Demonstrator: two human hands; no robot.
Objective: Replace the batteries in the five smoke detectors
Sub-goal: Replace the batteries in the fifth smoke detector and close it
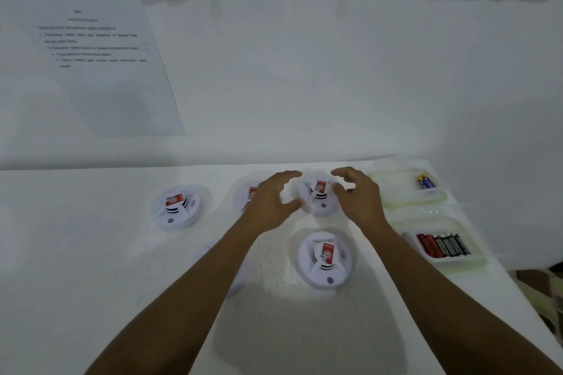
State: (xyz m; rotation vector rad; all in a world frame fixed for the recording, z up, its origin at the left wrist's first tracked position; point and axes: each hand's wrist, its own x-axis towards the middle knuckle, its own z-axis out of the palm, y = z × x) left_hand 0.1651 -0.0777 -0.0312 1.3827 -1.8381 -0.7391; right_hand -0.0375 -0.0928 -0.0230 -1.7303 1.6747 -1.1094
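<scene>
1. The round white plastic smoke detector with a red label (319, 196) sits at the back of the white table (91, 253), at 12 o'clock from the person, between both hands.
2. The left hand (269, 202) is spread open at the detector's 9 o'clock side, thumb tip near its rim; I cannot tell whether it touches. It holds nothing.
3. The right hand (358, 196) curls open at its 3 o'clock side, fingers arched over the top edge, holding nothing.
4. A second matching detector (326, 259) lies at 6 o'clock from the first, a third (177, 205) well apart at 9 o'clock, and a fourth (248, 195) is partly hidden behind the left hand.
5. At 3 o'clock, a clear plastic tray (396, 189) holds one blue-and-yellow battery (426, 182).
6. Nearer, a second clear tray (451, 222) holds a row of red and black batteries (441, 245).
7. Printed paper sheets (100, 64) hang on the wall behind.
</scene>
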